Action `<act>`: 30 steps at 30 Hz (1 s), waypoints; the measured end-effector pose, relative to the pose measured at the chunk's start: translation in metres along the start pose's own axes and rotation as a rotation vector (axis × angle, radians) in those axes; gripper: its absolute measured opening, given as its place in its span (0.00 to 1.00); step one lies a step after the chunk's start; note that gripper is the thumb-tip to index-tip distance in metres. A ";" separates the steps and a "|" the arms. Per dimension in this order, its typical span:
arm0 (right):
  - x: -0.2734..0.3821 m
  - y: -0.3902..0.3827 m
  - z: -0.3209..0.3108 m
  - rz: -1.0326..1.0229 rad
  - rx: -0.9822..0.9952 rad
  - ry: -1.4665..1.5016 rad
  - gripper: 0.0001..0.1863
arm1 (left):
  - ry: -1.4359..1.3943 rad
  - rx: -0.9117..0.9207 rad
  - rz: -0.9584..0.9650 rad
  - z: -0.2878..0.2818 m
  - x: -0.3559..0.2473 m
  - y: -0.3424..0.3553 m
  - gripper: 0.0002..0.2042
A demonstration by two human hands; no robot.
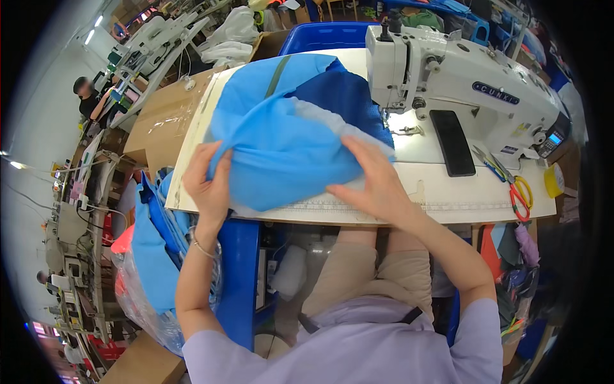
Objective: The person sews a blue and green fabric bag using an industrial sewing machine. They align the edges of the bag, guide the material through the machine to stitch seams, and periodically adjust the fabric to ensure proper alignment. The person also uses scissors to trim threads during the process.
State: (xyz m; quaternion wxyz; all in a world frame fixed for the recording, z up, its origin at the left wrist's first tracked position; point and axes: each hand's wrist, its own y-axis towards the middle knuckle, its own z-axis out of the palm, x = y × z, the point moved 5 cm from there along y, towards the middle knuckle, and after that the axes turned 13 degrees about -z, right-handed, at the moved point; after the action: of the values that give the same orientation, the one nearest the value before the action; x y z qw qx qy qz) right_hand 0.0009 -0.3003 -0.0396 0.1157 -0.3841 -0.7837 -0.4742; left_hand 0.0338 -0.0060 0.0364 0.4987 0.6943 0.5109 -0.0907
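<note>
A light blue piece of fabric (288, 147) lies bunched on the white sewing table (441, 198), with a dark blue panel (339, 96) and a pale grey-white layer (326, 121) showing at its far right. My left hand (210, 182) is closed on a fold at the fabric's left edge, thumb against fingers. Against the right side of the same fabric rests my right hand (377, 189), its thumb and fingers spread apart. The dark panel reaches the needle area of a white sewing machine (460, 77).
Right of the fabric lie a black phone (453, 142), scissors (518, 192) with red and yellow handles, and a yellow tape roll (554, 181). A blue bin (326, 38) stands behind the table. Bagged blue fabric (153, 243) hangs at lower left. Another person (93, 99) sits far left.
</note>
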 end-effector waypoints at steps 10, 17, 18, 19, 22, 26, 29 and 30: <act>0.004 0.030 -0.013 0.340 0.413 0.437 0.39 | -0.053 0.106 0.336 -0.035 -0.071 -0.099 0.10; 0.036 0.056 0.001 -0.229 0.003 -0.281 0.35 | -0.257 1.257 -0.780 0.060 -0.025 -0.192 0.15; 0.033 0.065 0.010 -0.183 0.037 -0.317 0.36 | -0.270 1.268 -0.818 0.059 -0.019 -0.187 0.16; 0.028 0.072 0.009 -0.124 0.063 -0.377 0.37 | -0.275 1.262 -0.880 0.059 -0.011 -0.182 0.16; 0.010 0.066 0.033 0.170 0.595 -0.173 0.37 | -0.282 1.302 -1.004 0.064 0.009 -0.174 0.17; 0.024 0.060 0.002 -0.047 0.336 0.310 0.23 | -0.361 1.226 -1.107 0.057 0.015 -0.152 0.20; 0.032 0.042 -0.050 -0.021 0.189 0.780 0.19 | -0.782 1.032 -1.111 0.057 0.047 -0.131 0.23; 0.035 0.036 -0.060 0.009 0.195 0.841 0.18 | -0.876 0.969 -1.103 0.055 0.055 -0.121 0.23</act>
State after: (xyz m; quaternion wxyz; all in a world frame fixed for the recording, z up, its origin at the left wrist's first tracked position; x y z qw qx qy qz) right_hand -0.0084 -0.3236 0.0349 0.4628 -0.1480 -0.7079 -0.5127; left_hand -0.0166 -0.0179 -0.0983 0.1838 0.3854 0.4414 -0.7892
